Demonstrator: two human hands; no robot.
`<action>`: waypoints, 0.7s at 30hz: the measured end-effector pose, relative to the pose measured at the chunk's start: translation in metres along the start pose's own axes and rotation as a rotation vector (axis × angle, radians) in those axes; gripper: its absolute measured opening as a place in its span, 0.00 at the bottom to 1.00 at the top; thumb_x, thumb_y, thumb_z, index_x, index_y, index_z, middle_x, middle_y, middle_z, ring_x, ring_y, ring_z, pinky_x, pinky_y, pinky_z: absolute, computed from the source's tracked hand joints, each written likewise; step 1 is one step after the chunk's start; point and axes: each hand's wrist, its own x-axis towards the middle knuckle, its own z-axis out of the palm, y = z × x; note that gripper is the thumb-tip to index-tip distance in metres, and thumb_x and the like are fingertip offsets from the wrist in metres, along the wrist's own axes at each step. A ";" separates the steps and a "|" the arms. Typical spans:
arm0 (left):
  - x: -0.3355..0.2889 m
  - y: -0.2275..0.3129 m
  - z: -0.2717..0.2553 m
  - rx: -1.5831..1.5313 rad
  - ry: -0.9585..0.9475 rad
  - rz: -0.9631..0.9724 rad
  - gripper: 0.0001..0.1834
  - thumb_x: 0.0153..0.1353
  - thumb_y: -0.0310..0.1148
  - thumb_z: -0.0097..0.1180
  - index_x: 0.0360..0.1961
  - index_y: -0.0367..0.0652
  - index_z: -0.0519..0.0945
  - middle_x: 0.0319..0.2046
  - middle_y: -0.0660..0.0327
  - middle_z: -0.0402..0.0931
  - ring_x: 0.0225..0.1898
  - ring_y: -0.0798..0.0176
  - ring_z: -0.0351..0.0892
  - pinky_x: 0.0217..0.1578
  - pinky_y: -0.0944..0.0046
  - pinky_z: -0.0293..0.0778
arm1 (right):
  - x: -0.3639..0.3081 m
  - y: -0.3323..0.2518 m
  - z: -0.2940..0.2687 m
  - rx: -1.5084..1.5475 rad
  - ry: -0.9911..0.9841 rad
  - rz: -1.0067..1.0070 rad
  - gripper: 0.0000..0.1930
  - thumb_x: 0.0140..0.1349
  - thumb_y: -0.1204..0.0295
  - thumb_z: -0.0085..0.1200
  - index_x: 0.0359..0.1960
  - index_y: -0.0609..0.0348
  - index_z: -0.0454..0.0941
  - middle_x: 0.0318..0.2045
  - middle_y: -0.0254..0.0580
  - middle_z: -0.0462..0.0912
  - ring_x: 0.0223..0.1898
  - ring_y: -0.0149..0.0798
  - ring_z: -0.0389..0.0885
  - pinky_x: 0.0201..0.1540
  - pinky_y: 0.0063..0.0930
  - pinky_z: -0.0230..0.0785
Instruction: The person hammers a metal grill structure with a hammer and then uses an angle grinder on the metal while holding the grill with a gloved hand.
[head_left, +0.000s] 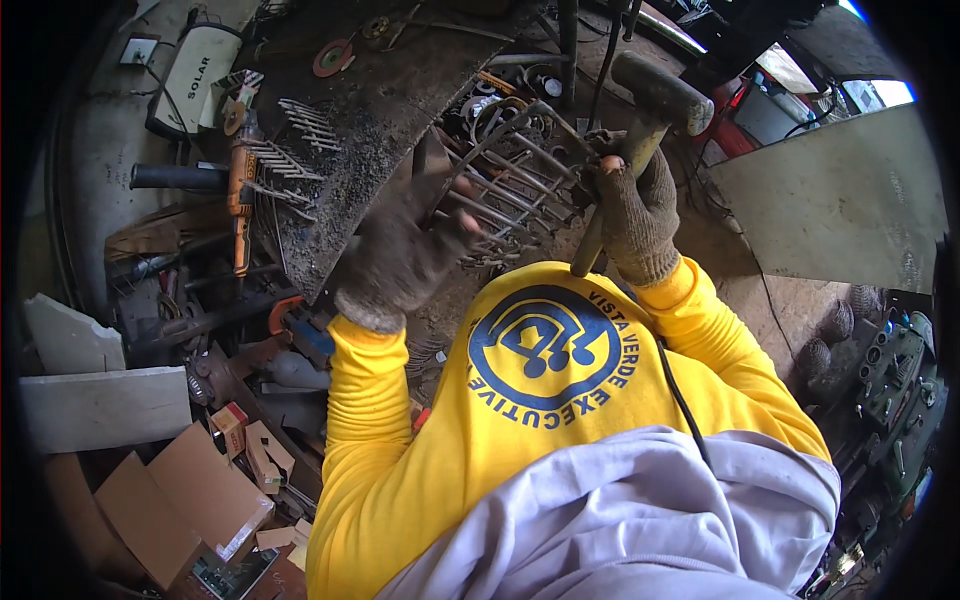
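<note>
My left hand (395, 245), in a dark worn glove with bare fingertips, closes on the near-left side of a metal grate (515, 190). The grate is a frame with several parallel rods, held tilted above the floor in front of me. My right hand (645, 215), in a brown knit glove, is wrapped around the handle of a hammer (660, 92). The hammer's thick, worn head points up and away from me, and its handle end comes down near my chest. My right fingertips are beside the grate's right edge; whether they touch it is unclear.
A dark metal workbench (385, 110) at the left carries grey grit and several small rod pieces (310, 125). An orange angle grinder (241, 185) lies at its left side. Open cardboard boxes (205, 490) are at lower left. A pale sheet panel (835, 185) leans at right.
</note>
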 end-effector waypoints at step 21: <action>0.002 0.008 0.032 0.791 0.215 0.327 0.19 0.58 0.47 0.68 0.41 0.43 0.85 0.28 0.56 0.83 0.28 0.57 0.84 0.31 0.61 0.77 | -0.029 -0.031 -0.030 -0.812 -0.378 -0.075 0.21 0.61 0.62 0.63 0.51 0.60 0.75 0.38 0.53 0.85 0.41 0.56 0.85 0.44 0.40 0.76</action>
